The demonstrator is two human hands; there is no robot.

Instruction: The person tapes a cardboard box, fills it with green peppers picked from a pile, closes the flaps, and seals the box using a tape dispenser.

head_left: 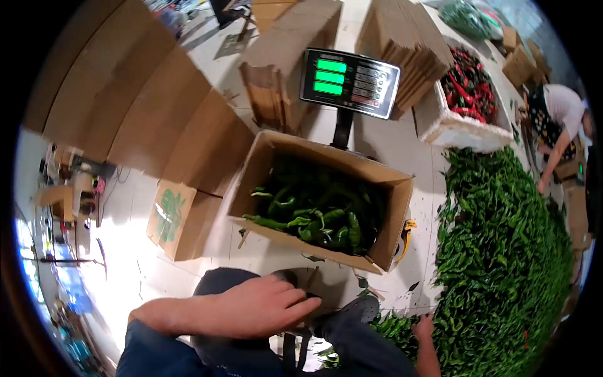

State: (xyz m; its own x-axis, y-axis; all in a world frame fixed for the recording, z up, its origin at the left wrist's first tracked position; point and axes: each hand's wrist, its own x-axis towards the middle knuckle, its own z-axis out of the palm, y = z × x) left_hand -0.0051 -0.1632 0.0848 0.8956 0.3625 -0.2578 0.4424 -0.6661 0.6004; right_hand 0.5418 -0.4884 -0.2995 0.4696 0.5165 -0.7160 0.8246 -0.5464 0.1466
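My left hand (270,305) rests over my knee, its fingers loosely stretched with nothing in them. Low on the right, my right hand (424,327) is at the edge of a large heap of green peppers (502,251) on the floor. Its fingers look curled; what they hold, if anything, is hidden among the peppers. In front of me an open cardboard box (301,241) holds long green peppers (314,217). Behind that box stands a scale display (350,83) on a post, with three lit green readouts.
Flattened cartons (289,56) and another carton stack (402,44) stand behind the scale. A white foam box (465,135) holds red peppers (465,88). Large cartons (144,94) line the left. A roll of tape (405,242) lies by the box. Another person (559,119) bends over the heap.
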